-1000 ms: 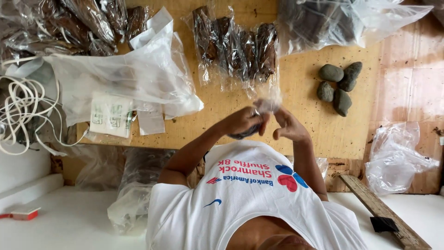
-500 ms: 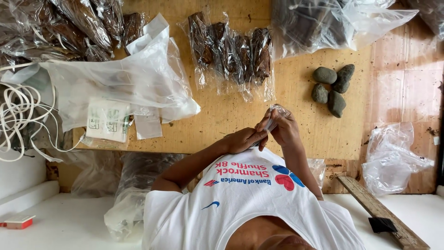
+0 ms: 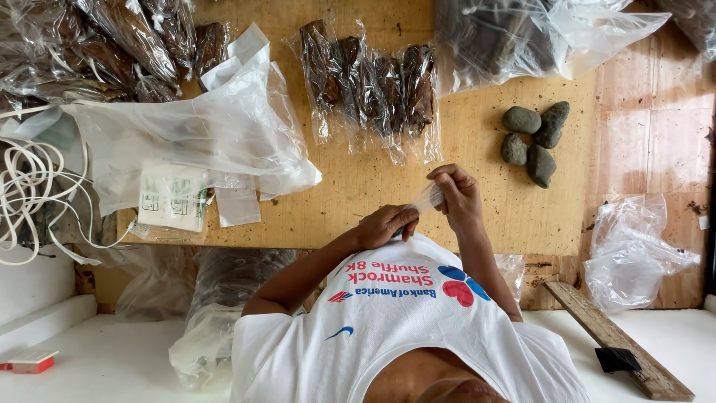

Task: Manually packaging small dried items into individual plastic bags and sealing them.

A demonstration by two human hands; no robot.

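On the wooden counter [image 3: 350,201], the left hand [image 3: 386,224] and right hand [image 3: 456,195] each hold a closed grip on a small clear plastic bag [image 3: 426,200], stretched between them, with four dark stones [image 3: 533,136] further right.

Clear film [image 3: 426,198]; dark grey stones [image 3: 535,135]; tan board [image 3: 358,186].

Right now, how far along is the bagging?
Done: a row of filled clear packets lies on the wooden board, with more heaped at the far left. In hand: the left hand and right hand hold one small clear bag. Left: the pile of clear bags.
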